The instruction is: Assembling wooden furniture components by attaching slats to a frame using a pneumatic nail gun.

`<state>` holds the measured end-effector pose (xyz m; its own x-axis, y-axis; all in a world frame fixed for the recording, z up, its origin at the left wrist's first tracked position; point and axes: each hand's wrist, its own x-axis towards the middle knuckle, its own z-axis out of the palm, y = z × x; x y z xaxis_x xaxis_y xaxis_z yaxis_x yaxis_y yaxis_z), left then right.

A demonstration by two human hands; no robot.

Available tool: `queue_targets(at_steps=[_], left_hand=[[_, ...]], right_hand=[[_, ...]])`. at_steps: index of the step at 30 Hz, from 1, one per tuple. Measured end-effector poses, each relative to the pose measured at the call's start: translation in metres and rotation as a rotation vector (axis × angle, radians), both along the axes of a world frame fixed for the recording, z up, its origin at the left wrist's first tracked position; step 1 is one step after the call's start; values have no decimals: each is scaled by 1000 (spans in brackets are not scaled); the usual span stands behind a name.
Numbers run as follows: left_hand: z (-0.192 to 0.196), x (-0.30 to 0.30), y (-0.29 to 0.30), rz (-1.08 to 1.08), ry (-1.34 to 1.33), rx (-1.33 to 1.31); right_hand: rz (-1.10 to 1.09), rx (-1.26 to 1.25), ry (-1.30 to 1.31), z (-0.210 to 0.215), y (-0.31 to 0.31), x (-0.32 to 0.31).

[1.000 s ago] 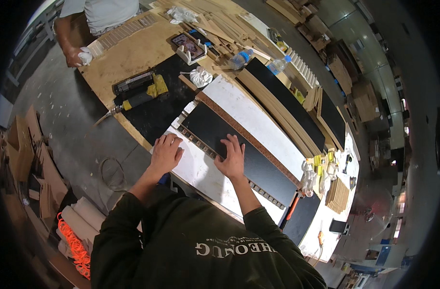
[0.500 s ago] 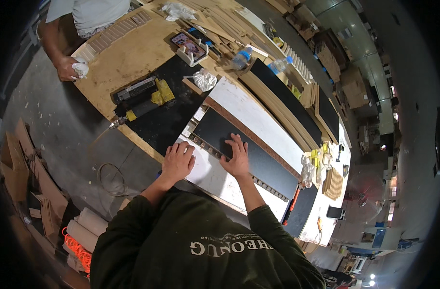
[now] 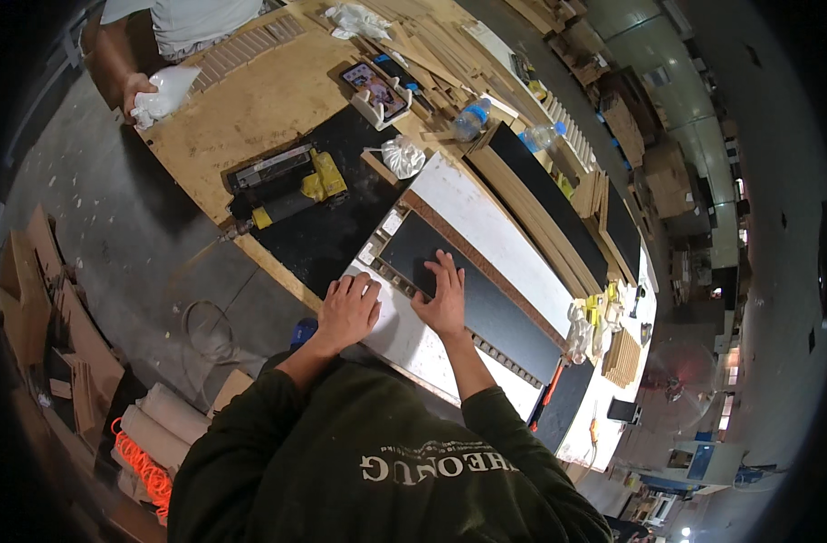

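Note:
My right hand (image 3: 443, 303) lies on a long black panel (image 3: 486, 303) with its fingers spread. The panel sits along a notched strip (image 3: 504, 355) on its near side and a brown strip (image 3: 486, 244) on its far side. My left hand (image 3: 348, 312) rests, fingers stretched out, on the white board (image 3: 402, 328) in front of the panel's left end. Neither hand holds anything that I can see. A yellow and black nail gun (image 3: 291, 188) lies on a dark sheet at the left, apart from my hands.
Stacked black-topped boards (image 3: 535, 204) stand beyond the panel. Behind the nail gun are a phone (image 3: 375, 90) in a white stand and a crumpled plastic bag (image 3: 402, 157). A red-handled tool (image 3: 547, 394) lies by the panel's right end. Across the table, a person grips a white bag (image 3: 167, 95).
The other person's white bag shows larger and lies farther onto the table corner. The table has shifted slightly right in view. My hands keep nearly the same pose, my left a little nearer my right.

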<state>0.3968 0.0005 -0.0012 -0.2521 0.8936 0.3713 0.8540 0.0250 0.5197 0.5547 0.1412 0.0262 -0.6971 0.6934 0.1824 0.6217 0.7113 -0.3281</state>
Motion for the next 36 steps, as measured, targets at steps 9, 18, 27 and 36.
queue_targets(at_steps=[9,18,27,36], left_hand=[[-5,-1,0,13,18,-13],[-8,4,-3,6,-24,-35],[-6,1,-2,23,-58,2],[-5,-4,-4,13,-40,11]], right_hand=[[69,-46,44,4,1,-29],[32,-42,-20,5,-2,-35],[96,-7,40,-2,4,-57],[0,-54,148,0,-8,-87]])
